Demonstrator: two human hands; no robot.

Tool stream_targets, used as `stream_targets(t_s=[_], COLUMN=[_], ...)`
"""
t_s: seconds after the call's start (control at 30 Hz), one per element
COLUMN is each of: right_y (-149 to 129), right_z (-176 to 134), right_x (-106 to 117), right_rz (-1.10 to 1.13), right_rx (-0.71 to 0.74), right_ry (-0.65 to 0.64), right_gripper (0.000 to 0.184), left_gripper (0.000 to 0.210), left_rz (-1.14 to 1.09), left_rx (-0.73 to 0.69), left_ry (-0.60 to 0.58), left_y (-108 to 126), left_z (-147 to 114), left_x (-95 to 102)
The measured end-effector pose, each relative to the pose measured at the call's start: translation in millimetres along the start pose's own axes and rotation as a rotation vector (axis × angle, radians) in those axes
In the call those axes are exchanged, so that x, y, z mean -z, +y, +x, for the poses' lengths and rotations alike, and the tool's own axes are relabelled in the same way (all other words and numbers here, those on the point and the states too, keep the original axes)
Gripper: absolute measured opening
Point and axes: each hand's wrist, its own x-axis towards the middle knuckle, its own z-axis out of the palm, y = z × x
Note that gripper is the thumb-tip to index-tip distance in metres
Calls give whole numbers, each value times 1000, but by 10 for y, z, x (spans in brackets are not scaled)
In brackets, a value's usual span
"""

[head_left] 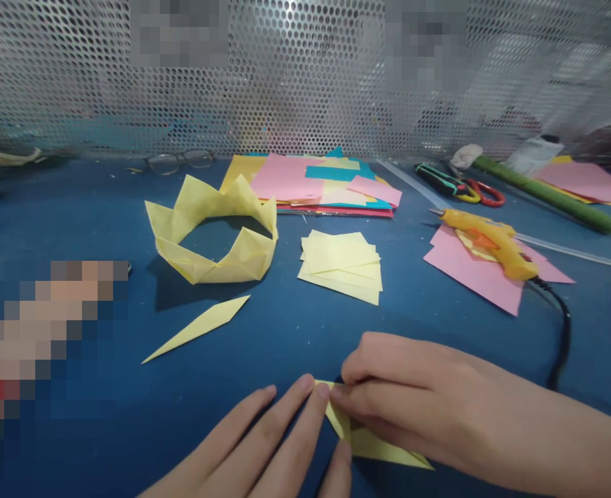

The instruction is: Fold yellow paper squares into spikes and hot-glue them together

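Near the front edge a partly folded sheet of yellow paper (382, 446) lies on the blue table. My left hand (279, 439) comes from below with its fingers stretched and spread; its index fingertip and thumb rest on the paper's left edge. On the other side my right hand (419, 391) has its fingers bent and pressed together on the paper's top corner, covering part of it. Beyond my hands lies a narrow folded yellow paper piece (201, 325). Behind that stands a ring of joined folded yellow pieces (216, 266) with pointed tips, like a crown.
A stack of small yellow sheets (339, 259) lies mid-table. Coloured papers (289, 180) and eyeglasses (180, 161) are behind. At right, a yellow glue gun (492, 242) rests on pink paper (484, 280), its black cord (564, 332) curving forward; cutters (443, 181) and a green stem lie beyond.
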Motion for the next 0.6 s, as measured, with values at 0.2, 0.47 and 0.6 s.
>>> stream_targets(t_s=[0.2, 0.47, 0.6], right_y=[44, -30, -45], right_z=[-27, 22, 17], right_x=[25, 61, 78], right_rz=[-2, -238, -293], right_rx=[28, 157, 205], right_ry=[10, -76, -81], right_gripper=[24, 43, 40], left_gripper=[36, 38, 36], left_rz=[18, 21, 28], left_rx=[-40, -47, -57], left_ry=[-10, 6, -33], left_y=[-31, -63, -65], left_z=[-24, 2, -7], left_x=[-3, -3, -3])
